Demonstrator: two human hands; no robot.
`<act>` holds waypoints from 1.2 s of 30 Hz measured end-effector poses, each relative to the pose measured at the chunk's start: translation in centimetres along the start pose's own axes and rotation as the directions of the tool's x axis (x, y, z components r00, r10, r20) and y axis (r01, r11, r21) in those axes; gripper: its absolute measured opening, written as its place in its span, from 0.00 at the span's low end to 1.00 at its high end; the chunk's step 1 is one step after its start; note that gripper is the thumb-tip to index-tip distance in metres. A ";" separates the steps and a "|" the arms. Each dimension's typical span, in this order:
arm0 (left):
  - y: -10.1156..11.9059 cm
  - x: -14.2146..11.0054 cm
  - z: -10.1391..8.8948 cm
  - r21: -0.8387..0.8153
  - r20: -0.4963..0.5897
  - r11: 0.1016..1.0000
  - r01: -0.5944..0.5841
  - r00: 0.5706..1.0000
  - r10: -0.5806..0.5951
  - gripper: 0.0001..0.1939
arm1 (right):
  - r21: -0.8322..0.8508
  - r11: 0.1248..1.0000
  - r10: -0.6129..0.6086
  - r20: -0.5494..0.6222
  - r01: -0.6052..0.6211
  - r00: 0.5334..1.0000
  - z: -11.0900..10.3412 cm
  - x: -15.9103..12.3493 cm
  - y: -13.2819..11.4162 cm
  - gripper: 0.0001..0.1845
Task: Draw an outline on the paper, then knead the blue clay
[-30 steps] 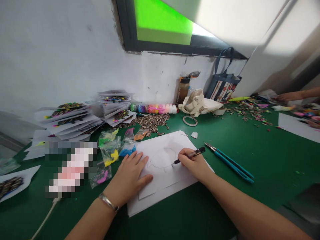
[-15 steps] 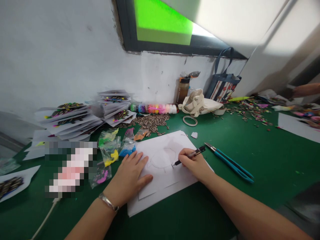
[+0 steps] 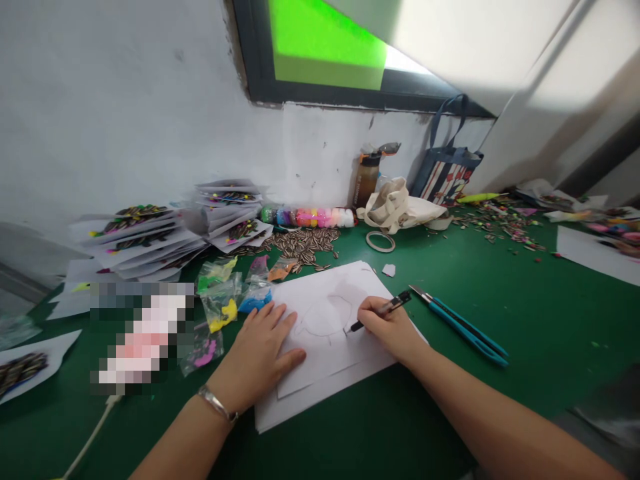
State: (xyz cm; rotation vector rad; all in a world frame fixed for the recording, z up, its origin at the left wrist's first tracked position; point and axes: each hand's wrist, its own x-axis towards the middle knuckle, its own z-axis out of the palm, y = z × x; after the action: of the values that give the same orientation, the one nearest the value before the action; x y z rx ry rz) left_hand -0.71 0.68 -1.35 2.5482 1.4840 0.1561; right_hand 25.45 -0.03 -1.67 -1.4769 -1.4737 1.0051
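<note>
A white sheet of paper lies on the green table in front of me, on top of a few more sheets, with a faint pencilled outline on it. My left hand rests flat on the sheet's left side, fingers spread, a bracelet on the wrist. My right hand is closed on a black pen whose tip touches the outline near the sheet's middle.
Teal tweezers lie right of the paper. Small bags of coloured bits, stacked paper cards, sunflower seeds, a tube of coloured balls, a tape ring, a bottle and bags line the back.
The pen tip has crept slightly along the outline. A co-worker's arm at the far right has withdrawn out of sight. My left hand has stayed put.
</note>
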 end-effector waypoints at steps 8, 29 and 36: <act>0.4 0.1 -0.5 0.022 0.056 1.000 0.018 0.998 -0.020 0.33 | -0.008 1.000 0.001 -0.007 -0.001 1.000 0.0 0.0 -0.1 0.09; 0.5 0.2 -0.6 0.012 0.074 0.999 0.038 0.997 -0.039 0.33 | -0.020 1.000 -0.003 -0.020 0.003 1.000 0.1 0.1 0.0 0.09; 0.3 0.1 -0.5 0.027 0.061 0.999 0.020 0.998 -0.021 0.33 | -0.022 1.000 -0.003 -0.018 0.003 1.000 0.1 0.0 -0.1 0.09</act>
State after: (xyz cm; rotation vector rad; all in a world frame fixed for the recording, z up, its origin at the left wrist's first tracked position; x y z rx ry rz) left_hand -0.46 0.66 -0.83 2.5335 1.4988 0.0548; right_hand 25.34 -0.06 -1.62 -1.4951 -1.4777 0.9740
